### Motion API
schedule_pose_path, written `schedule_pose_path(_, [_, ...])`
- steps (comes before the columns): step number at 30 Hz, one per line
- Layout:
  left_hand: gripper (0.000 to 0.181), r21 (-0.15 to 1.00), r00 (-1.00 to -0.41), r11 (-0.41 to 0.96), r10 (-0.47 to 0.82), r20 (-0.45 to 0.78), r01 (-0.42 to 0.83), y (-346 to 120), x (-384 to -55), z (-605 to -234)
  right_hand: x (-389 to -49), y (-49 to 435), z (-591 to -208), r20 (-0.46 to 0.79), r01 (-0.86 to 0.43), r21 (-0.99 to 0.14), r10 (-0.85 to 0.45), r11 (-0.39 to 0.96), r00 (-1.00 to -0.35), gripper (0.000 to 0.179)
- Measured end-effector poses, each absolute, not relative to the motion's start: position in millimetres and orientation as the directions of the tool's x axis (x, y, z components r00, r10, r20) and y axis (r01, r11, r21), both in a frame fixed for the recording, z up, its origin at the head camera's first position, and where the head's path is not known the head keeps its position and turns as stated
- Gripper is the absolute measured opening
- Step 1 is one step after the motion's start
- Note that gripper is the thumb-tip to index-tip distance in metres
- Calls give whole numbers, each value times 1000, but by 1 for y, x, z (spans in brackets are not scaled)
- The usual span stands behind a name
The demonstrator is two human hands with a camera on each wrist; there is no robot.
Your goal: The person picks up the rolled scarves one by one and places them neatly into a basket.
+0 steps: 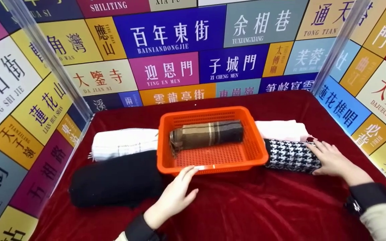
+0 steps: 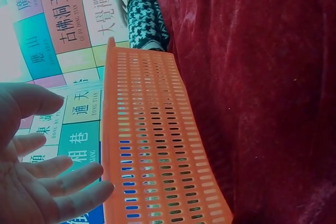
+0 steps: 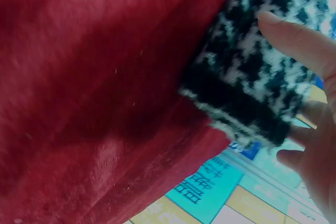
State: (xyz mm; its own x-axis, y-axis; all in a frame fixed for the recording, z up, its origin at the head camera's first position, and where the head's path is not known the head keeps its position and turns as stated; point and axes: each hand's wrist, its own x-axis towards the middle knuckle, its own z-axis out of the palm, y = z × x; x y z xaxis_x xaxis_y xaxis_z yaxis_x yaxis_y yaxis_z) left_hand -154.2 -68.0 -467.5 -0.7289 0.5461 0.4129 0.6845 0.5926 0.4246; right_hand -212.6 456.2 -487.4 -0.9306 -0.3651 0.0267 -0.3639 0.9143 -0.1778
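Right hand (image 1: 335,161) over houndstooth roll (image 1: 290,155); left hand (image 1: 175,194) beside orange basket (image 1: 240,165).

Basket (image 1: 258,140): orange, rectangular, perforated, upright, set toward the back edge of the surface (image 1: 246,207); contains one brown-and-black plaid roll (image 1: 209,134), lying lengthwise. Left hand (image 1: 174,194) at front rim. Houndstooth roll (image 1: 292,155): black-and-white cloth, lying just beside the basket toward the surface's right edge; right hand (image 1: 333,162) touches its outer end.
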Motion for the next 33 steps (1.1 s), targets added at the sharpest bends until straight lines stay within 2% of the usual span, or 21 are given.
schedule_pose_path(3, [59,423,-725,589,552,413,689,-67,-153,-468,-224,457,-488,-66,-322,-179,-338,930,-939,106])
schedule_pose_path(6, [59,427,-725,586,559,403,689,-68,-153,-469,-236,458,-494,-68,-328,-148,-340,933,-938,108])
schedule_pose_path(10, [58,430,-724,582,568,392,690,-68,-153,-471,-245,461,-508,12,-358,-109,-359,927,-933,99])
schedule_pose_path(13, [57,432,-725,582,572,385,689,-69,-153,-473,-247,463,-514,88,-359,-108,-351,927,-932,84])
schedule_pose_path(16, [57,439,-726,578,570,384,687,-70,-152,-474,-245,461,-515,158,-341,-116,-322,933,-934,69])
schedule_pose_path(19, [57,433,-717,572,566,406,697,-71,-152,-473,-242,459,-512,216,-312,-131,-280,941,-935,62])
schedule_pose_path(25, [57,412,-706,573,563,430,708,-73,-152,-469,-226,458,-487,297,-237,-183,-176,954,-938,58])
schedule_pose_path(30, [57,402,-702,576,567,431,712,-73,-152,-470,-211,461,-448,435,-261,-186,-159,947,-886,53])
schedule_pose_path(33, [56,398,-694,569,565,447,720,-73,-151,-471,-198,457,-418,484,-232,-188,-115,955,-867,55])
